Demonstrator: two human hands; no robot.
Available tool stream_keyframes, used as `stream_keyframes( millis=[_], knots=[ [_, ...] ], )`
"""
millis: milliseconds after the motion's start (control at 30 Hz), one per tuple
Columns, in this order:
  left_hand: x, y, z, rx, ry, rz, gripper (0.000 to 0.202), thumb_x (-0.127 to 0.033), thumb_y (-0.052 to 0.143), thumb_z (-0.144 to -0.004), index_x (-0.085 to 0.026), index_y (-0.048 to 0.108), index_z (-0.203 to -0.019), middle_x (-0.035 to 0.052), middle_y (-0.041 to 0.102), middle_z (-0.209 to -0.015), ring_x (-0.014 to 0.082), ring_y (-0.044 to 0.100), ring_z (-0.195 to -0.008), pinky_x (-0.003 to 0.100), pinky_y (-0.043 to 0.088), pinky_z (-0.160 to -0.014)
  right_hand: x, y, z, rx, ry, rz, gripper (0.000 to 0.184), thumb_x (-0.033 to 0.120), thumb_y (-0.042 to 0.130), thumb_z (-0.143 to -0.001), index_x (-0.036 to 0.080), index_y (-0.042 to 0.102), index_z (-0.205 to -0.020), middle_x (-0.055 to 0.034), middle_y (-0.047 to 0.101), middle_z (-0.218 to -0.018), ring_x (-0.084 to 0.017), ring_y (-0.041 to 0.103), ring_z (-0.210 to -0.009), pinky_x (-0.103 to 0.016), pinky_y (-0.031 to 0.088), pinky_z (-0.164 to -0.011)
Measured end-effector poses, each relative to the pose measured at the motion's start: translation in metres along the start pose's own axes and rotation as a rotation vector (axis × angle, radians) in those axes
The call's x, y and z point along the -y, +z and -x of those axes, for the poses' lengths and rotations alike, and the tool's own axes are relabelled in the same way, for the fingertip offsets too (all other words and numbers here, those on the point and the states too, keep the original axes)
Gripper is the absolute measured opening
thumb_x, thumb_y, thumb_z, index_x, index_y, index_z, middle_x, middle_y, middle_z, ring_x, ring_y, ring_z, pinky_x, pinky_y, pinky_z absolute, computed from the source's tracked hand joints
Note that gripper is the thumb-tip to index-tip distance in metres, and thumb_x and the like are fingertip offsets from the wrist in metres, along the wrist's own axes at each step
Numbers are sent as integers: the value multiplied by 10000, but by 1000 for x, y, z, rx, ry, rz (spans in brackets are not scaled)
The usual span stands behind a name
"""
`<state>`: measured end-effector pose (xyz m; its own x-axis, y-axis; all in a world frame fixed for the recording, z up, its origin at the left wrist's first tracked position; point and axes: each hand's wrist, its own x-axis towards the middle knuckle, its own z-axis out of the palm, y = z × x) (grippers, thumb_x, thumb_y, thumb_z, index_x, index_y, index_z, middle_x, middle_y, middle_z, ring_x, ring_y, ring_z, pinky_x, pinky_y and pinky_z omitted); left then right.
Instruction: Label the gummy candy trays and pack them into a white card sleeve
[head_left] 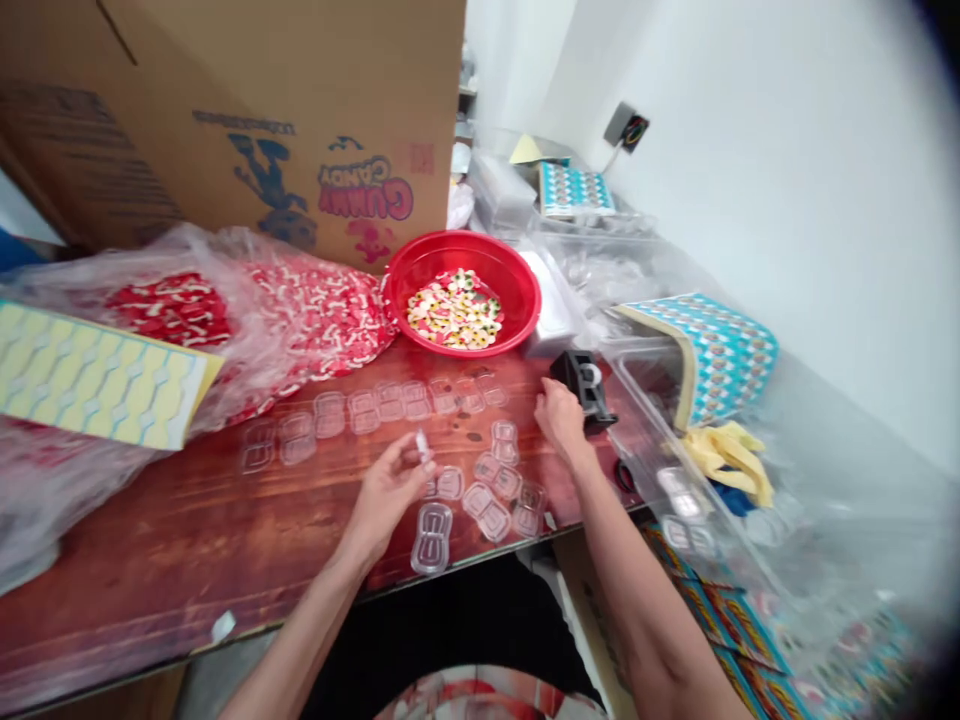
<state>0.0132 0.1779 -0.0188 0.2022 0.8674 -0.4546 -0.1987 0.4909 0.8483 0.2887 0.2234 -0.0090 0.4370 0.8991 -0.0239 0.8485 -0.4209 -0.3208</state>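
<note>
My left hand is closed in a pinch on a small whitish translucent piece, too small to name surely. It hovers over the table among clear plastic blister shells. One shell lies just beside its fingertips and another sits below, by the front edge. My right hand has its fingers curled against the left side of a black tape dispenser; its fingertips are partly hidden. Several more shells lie between the hands, some overlapping. Further back, a row of shells runs across the table.
A red bowl of gummy candies stands at the back. Left are a clear bag of red-and-white candies, a yellow sticker sheet and a large cardboard box. Clear bins with blue printed sheets line the right.
</note>
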Motion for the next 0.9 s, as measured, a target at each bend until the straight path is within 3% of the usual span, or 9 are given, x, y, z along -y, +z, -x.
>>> stream_keyframes(
  millis=[67,100,167,267,367,667,900],
  knots=[
    [2,4,0,9,4,1,765,-439,892,-628,-196,590,-1287,75,692,-1126,192,731,-883,269,557,-727,8,0,18,5,-57,-168,330,171,480,-931,112,694,-1175,-164,725,-1197,-246,690,-1070,-343,514,-933],
    [3,6,-1,17,6,2,756,-438,885,-640,-197,587,-1292,72,691,-1126,191,730,-878,272,558,-727,16,2,30,34,-115,-358,285,212,519,-916,129,730,-1089,-132,760,-1091,-231,705,-985,-331,527,-892],
    [6,9,-1,41,19,4,728,-430,873,-663,-195,587,-1290,73,687,-1135,193,726,-890,281,564,-742,37,7,56,182,-237,-768,212,276,595,-874,162,765,-927,-73,780,-921,-201,705,-850,-306,535,-807],
    [8,12,-2,58,78,1,694,-404,870,-672,-191,598,-1274,71,700,-1116,195,706,-931,295,566,-785,68,17,84,349,-295,-1040,133,256,650,-812,188,761,-835,-23,756,-803,-159,669,-741,-274,511,-734],
    [7,12,-3,38,121,-20,692,-387,875,-658,-197,611,-1268,64,722,-1066,191,690,-917,308,562,-800,81,23,93,401,-238,-1124,101,220,642,-781,174,731,-780,-5,718,-745,-132,624,-687,-255,483,-692],
    [7,11,-2,57,104,-33,719,-337,884,-625,-197,621,-1279,79,734,-1099,208,700,-941,343,566,-855,79,18,91,464,-186,-1155,109,237,647,-753,158,721,-744,10,679,-691,-112,571,-636,-238,455,-641],
    [5,7,3,34,21,-9,696,-414,861,-685,-218,619,-1307,88,711,-1196,207,693,-949,288,583,-733,84,16,92,543,-105,-1207,84,242,667,-693,163,683,-670,33,622,-582,-78,497,-497,-209,409,-511]
  ],
)
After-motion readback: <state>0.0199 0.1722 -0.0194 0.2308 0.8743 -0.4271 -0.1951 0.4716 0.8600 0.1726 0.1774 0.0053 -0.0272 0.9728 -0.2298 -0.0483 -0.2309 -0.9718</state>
